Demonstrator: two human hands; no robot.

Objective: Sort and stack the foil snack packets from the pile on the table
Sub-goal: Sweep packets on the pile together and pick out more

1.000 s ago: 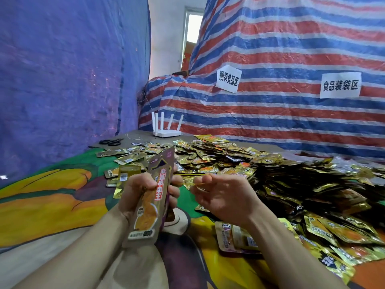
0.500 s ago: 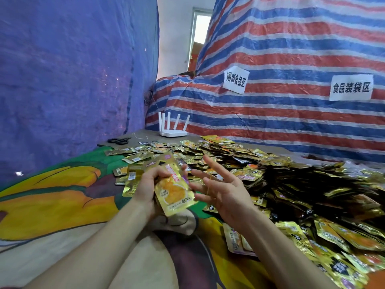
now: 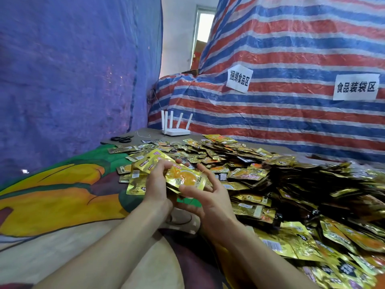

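A small stack of gold foil snack packets (image 3: 183,178) lies almost flat between my two hands, above the table's near middle. My left hand (image 3: 155,184) grips the stack's left side, fingers curled over its top. My right hand (image 3: 206,197) holds the right side from below, thumb along the front edge and fingers curled up past the far edge. A big pile of gold and dark foil packets (image 3: 281,184) covers the table to the right and behind. Several loose packets (image 3: 133,184) lie just left of my left hand.
A colourful printed cloth (image 3: 52,195) covers the table's left part. At the far edge lie black scissors (image 3: 121,139) and stands a white router (image 3: 176,127). A blue tarp (image 3: 68,69) hangs on the left; a striped tarp with two paper signs (image 3: 291,59) rises behind.
The stack in my left hand has tipped from upright to nearly flat. My right hand, spread beside it half a second ago, now holds its right side.
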